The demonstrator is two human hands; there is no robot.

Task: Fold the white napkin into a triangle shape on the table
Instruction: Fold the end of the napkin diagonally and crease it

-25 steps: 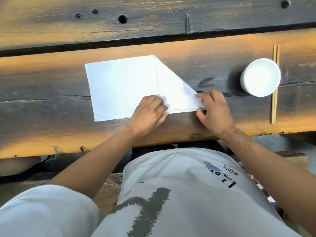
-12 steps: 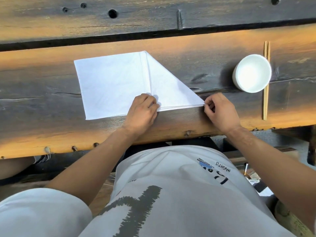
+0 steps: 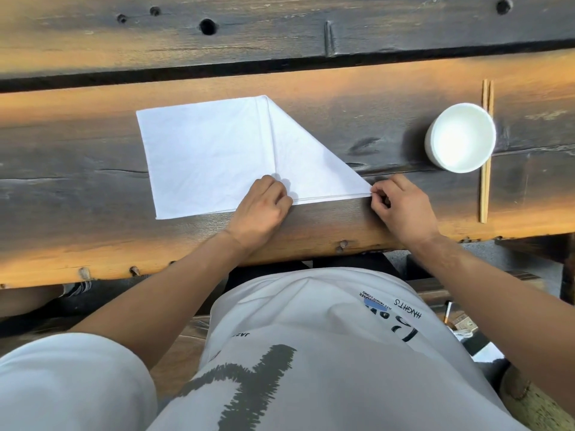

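Tabletop (image 3: 93, 157): dark, weathered wooden planks with orange-lit patches, a black gap between the far plank and the near one, and nails along the near edge.
Person: seen from above; white printed T-shirt (image 3: 311, 353) and both bare forearms reaching onto the plank.
White napkin (image 3: 202, 157): lies flat on the near plank, left of centre; its right part is folded over into a slanted edge running from the far top point down to a sharp corner at the near right.
Bowl (image 3: 462, 136): white, round, upright, well to the right of the napkin.
Chopsticks (image 3: 486, 150): a wooden pair lying side by side, pointing away from the person, partly under the bowl's right side.
Left hand (image 3: 259, 211): fingers curled, knuckles pressing down on the napkin's near edge where the folded flap begins.
Right hand (image 3: 401, 206): thumb and forefinger pinching the napkin's pointed near-right corner, the other fingers curled, wrist over the plank's edge.
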